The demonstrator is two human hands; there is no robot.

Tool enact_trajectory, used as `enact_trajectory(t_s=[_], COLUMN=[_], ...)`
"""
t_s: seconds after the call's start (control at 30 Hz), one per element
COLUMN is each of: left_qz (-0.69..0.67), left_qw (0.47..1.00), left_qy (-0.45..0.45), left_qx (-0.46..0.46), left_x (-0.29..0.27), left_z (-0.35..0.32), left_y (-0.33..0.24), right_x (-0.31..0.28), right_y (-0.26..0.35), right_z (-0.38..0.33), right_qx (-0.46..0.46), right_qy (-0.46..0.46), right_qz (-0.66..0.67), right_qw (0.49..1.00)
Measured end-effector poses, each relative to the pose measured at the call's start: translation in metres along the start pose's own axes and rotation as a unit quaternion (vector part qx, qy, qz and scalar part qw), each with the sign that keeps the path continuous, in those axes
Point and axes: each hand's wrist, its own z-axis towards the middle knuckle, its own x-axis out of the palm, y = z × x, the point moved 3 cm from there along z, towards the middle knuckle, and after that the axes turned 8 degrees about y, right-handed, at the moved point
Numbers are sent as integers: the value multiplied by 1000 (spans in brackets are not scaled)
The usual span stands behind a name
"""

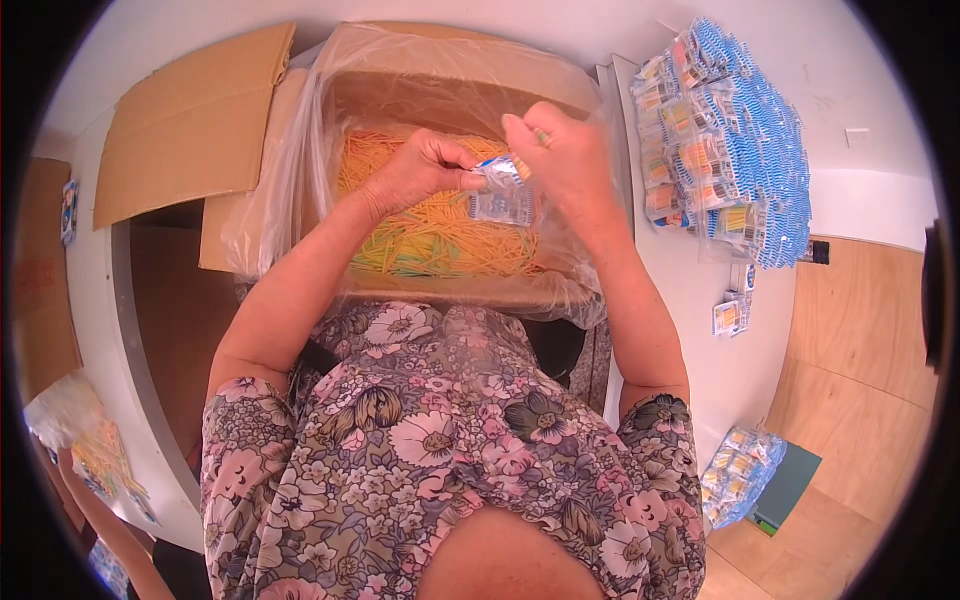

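The left hand (430,168) pinched a packet (500,208) above the box (455,64); the right hand (562,150) gripped sticks (522,167), apparently mid-filling, which called for an open packet mouth

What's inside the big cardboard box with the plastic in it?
Lots of thin sticks, orange and yellow with some green, inside the clear plastic lining. The left hand and little packet cover some, and anything under the top layer is hidden.

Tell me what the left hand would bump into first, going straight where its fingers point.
Probably the right hand, just beyond the clear plastic packet the left hand pinches; depth is unclear.
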Motion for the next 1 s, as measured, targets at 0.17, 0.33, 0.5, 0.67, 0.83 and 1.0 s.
enact_trajectory(t_s=[0.17,0.33,0.5,0.67,0.83,1.0], left_qz=[-55,-81,74,118,263,552], left_qw=[998,997,996,988,946,826], left_qy=[-7,-4,32,12,104,110], left_qx=[32,15,-32,-94,-157,-38], left_x=[2,12,23,14,24,29], left_z=[-2,2,7,-7,19,69], left_y=[0,-5,1,-5,-14,54], right_x=[0,-6,10,-94,-206,-253], right_y=[4,-8,-35,-94,-219,-311], right_z=[-3,-27,-70,-190,-322,-364], right_qx=[-57,-29,-114,5,242,230], right_qy=[-3,-95,-108,-207,-440,-285], right_qz=[59,157,12,217,-48,-439], right_qw=[997,983,987,954,863,820])
